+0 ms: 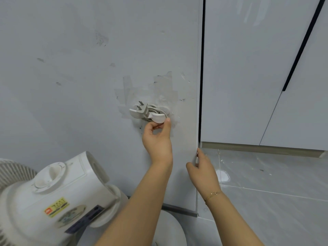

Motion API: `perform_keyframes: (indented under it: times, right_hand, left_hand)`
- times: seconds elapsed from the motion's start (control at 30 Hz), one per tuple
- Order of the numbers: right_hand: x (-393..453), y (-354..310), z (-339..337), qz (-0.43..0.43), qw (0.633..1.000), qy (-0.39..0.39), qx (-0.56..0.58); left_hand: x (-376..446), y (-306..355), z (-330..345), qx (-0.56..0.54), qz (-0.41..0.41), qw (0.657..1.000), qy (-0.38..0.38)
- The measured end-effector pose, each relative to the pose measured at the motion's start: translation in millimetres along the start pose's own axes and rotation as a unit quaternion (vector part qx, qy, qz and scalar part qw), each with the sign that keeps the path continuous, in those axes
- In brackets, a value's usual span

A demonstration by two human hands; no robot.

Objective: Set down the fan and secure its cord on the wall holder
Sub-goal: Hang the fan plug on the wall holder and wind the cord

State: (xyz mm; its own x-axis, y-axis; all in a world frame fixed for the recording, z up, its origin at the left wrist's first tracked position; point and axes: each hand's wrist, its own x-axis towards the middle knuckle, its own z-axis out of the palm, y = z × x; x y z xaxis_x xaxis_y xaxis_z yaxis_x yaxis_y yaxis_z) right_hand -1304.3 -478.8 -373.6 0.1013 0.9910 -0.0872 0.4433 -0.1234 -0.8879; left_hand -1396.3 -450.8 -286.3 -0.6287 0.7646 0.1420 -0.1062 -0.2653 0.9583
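Observation:
A white fan [53, 197] stands on the floor at the lower left, its motor housing and round base toward me. A white wall holder [156, 118] is stuck to the grey wall panel. The fan's cord [155, 109] is coiled around the holder, and its plug [141, 110] rests on top with the prongs up. My left hand [157, 137] reaches up from below and pinches the holder's lower wing and the cord between thumb and fingers. My right hand [202, 169] rests against the panel's right edge, fingers curled on the corner.
Peeled tape marks [159, 89] surround the holder on the wall. To the right are glossy white cabinet doors [248, 68] with dark gaps, above a grey tiled floor [266, 183]. A white spot [222, 176] marks a tile near my right hand.

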Motion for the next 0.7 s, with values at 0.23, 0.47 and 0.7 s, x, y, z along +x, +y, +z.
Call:
perform_keyframes:
  times: [0.23, 0.47, 0.7]
  right_hand:
    - [1, -1, -2, -0.001, 1.000, 0.004, -0.012]
    - [2, -2, -3, 0.014, 1.000, 0.009, 0.007]
    - [-14, -36, -5, -0.115, 0.960, 0.225, 0.120]
  left_hand:
    - [-4, 0, 14, 0.056, 0.054, 0.994, 0.071]
    - [7, -10, -16, 0.183, 0.121, 0.976, -0.009]
    - [34, 5, -47, 0.396, 0.015, 0.903, -0.168]
